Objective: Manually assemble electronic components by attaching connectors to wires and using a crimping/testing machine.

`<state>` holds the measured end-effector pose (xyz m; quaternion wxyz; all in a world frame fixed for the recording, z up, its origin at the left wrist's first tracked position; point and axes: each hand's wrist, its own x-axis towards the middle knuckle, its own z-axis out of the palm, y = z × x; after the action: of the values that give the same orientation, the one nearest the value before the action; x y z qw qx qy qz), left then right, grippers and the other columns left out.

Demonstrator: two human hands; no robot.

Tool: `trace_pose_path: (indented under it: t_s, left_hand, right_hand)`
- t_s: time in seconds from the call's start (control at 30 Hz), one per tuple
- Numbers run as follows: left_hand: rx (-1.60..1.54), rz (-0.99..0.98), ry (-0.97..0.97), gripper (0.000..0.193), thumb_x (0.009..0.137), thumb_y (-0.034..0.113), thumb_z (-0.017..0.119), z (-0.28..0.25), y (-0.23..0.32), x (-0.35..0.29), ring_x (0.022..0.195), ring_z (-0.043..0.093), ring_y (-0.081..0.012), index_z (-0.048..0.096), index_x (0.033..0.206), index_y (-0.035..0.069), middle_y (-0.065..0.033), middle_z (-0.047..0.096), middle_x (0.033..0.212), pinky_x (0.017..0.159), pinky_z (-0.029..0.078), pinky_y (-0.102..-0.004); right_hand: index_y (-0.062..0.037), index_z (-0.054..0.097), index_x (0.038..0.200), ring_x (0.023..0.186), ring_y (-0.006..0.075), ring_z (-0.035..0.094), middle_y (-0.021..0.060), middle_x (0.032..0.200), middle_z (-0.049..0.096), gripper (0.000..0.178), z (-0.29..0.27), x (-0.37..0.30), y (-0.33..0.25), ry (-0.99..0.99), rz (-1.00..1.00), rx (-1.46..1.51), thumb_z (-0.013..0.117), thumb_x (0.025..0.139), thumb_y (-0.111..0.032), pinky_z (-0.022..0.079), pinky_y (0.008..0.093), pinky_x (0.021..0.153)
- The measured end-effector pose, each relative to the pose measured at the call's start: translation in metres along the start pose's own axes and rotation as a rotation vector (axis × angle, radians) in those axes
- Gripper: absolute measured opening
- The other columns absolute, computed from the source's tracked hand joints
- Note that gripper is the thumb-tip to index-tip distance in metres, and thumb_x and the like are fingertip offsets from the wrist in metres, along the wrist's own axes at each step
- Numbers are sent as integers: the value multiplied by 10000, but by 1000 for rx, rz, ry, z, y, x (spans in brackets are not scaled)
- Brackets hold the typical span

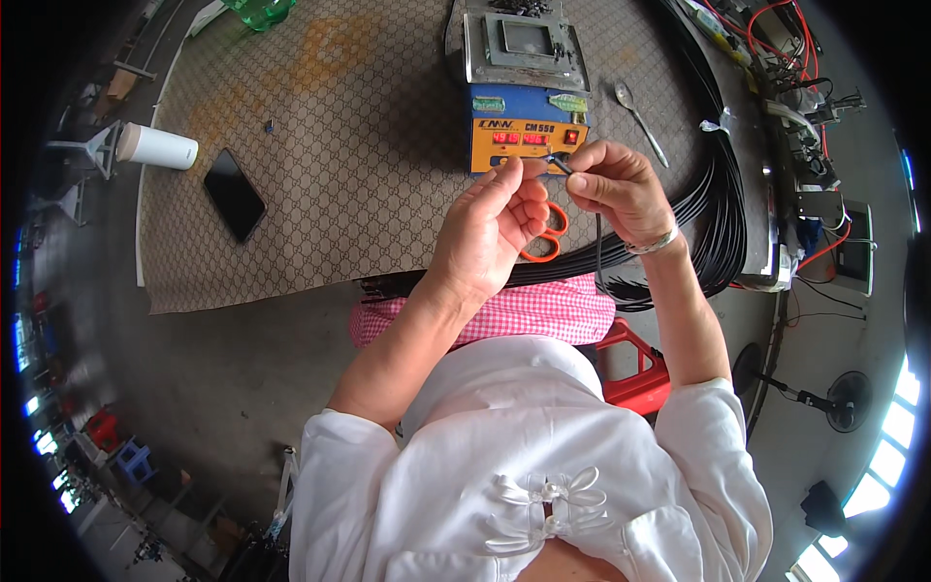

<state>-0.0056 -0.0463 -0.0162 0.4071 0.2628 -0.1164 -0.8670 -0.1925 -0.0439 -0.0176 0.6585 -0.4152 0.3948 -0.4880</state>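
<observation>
"Where's the cable?"

"Its tip is between the hands; the right hand pinches it near that end. On the left hand, thumb and forefinger meet by the tip; I can't tell whether they grip it."

"What could go wrong?"

"A loose pinch might let it slip, or its hanging length could snag the scissors. If the tray on the box is hot, a stray finger might burn."

"Any writing?"

"Letters and lit red digits on the box's orange front."
</observation>
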Motion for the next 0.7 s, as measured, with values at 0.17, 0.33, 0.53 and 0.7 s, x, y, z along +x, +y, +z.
trace_pose_path:
  t_s: [0.17, 0.33, 0.53, 0.7]
  left_hand:
    - [94, 79, 46, 192, 864, 233, 544, -5, 0, -2, 654, 517, -69, 573, 951, 64, -4, 570, 746, 633, 434, -200]
    - [308, 315, 66, 198, 877, 181, 522, -3, 0, -2, 707, 505, -73, 557, 1011, 40, -3, 554, 796, 656, 430, -211]
    - [1065, 905, 99, 253, 872, 115, 527, -3, 1, -1, 805, 482, -73, 519, 1110, 28, -27, 496, 953, 716, 426, -216]
    - [1324, 1111, 86, 241, 780, 82, 614, 3, 3, 2, 837, 500, -233, 567, 1009, 25, -106, 498, 932, 724, 419, -316]
  right_hand:
    - [-7, 609, 889, 564, 53, 499, 2, 686, 564, 130, 6, 0, -8, 48, 82, -38, 641, 765, -23, 385, 171, 474]
    - [0, 615, 856, 543, 45, 498, 5, 677, 577, 119, 8, -1, -3, 72, 69, -77, 659, 750, -30, 383, 158, 469]
    - [0, 615, 832, 532, 35, 498, 4, 676, 584, 100, 13, -2, -3, 105, 42, -134, 661, 745, -23, 382, 152, 458]
    - [1, 614, 831, 529, 35, 493, 0, 673, 580, 103, 14, -2, -2, 113, 52, -148, 661, 744, -24, 379, 152, 455]
